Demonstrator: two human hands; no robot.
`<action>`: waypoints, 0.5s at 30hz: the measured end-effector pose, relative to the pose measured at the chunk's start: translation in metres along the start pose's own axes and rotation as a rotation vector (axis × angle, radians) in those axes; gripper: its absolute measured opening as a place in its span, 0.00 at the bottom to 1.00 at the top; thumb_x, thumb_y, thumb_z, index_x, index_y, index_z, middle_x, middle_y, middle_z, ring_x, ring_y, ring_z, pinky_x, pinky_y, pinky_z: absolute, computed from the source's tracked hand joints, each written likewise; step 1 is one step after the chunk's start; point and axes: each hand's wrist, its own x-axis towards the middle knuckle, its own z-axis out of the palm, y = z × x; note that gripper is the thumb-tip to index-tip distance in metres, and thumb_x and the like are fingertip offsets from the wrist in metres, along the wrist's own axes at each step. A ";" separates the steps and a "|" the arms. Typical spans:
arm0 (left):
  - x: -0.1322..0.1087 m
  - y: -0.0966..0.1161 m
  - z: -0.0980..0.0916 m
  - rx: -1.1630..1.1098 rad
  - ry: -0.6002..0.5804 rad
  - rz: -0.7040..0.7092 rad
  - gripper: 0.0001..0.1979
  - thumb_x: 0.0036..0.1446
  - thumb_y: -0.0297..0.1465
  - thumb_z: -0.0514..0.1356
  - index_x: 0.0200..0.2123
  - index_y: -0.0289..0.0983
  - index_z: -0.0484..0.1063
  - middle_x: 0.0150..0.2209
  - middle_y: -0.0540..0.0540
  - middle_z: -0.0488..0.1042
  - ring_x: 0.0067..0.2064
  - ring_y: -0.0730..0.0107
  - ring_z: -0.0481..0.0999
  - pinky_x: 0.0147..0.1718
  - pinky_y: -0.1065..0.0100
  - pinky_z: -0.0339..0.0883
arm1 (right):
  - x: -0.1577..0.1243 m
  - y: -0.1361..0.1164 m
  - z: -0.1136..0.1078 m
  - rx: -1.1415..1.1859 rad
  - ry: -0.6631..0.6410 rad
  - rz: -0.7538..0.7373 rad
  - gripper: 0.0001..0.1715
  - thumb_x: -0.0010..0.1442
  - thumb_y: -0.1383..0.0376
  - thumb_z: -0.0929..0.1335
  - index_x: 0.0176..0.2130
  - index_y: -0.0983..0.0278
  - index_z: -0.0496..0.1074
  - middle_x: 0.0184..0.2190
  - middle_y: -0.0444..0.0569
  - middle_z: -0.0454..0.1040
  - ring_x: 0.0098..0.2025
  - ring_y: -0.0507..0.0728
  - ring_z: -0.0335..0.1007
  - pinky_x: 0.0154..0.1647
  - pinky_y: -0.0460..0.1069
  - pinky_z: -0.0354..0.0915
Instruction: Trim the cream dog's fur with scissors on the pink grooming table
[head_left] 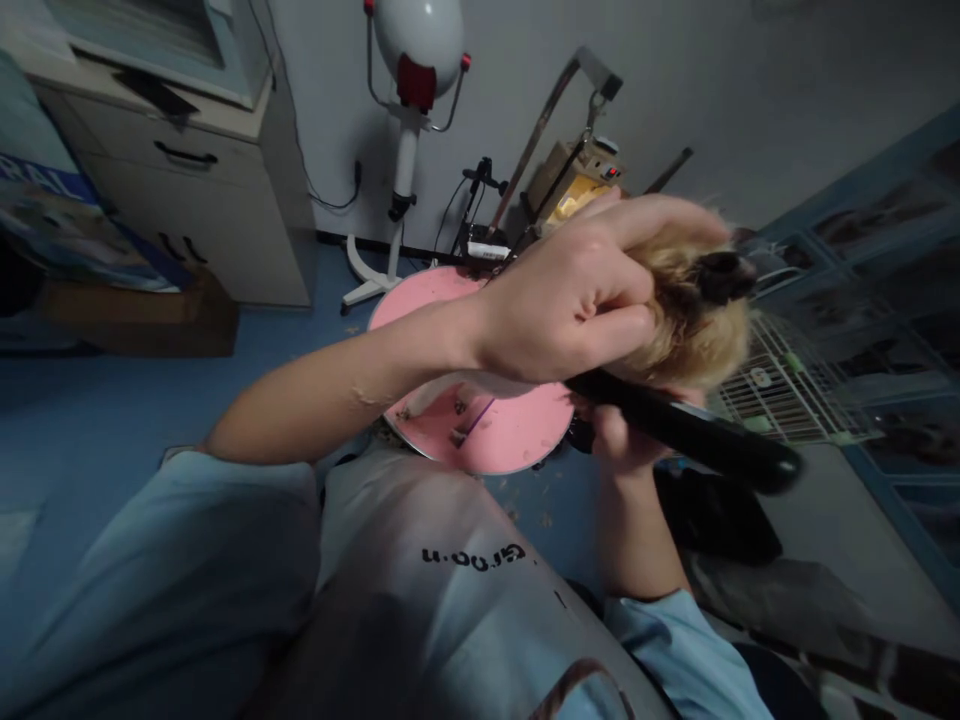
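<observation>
A dog's head with tan fur (694,330) and a dark muzzle is raised at the right of the view. Curled fingers of my left hand (574,295) grip the fur on the head from the near left side. Below it, my right hand (630,440) is wrapped round a black hair clipper (697,435). The clipper's front end lies close under my left hand, where the cutting head is hidden. Most of the dog's body is covered by my left hand and forearm. A round pink grooming table (525,435) lies beneath.
On the pink table are loose tufts of hair and a comb (472,425) with a purple edge. Behind stand a white dryer on a stand (405,150) and a curved grooming arm (540,130). A wire cage (772,380) is at right, a drawer cabinet (187,200) at left.
</observation>
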 end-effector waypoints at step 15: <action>0.051 -0.020 -0.012 0.046 -0.522 0.221 0.14 0.57 0.26 0.57 0.22 0.34 0.78 0.58 0.54 0.71 0.67 0.59 0.61 0.69 0.53 0.41 | -0.018 -0.065 0.039 -0.128 -0.003 0.140 0.26 0.55 0.57 0.74 0.49 0.58 0.63 0.41 0.49 0.76 0.42 0.62 0.78 0.47 0.62 0.73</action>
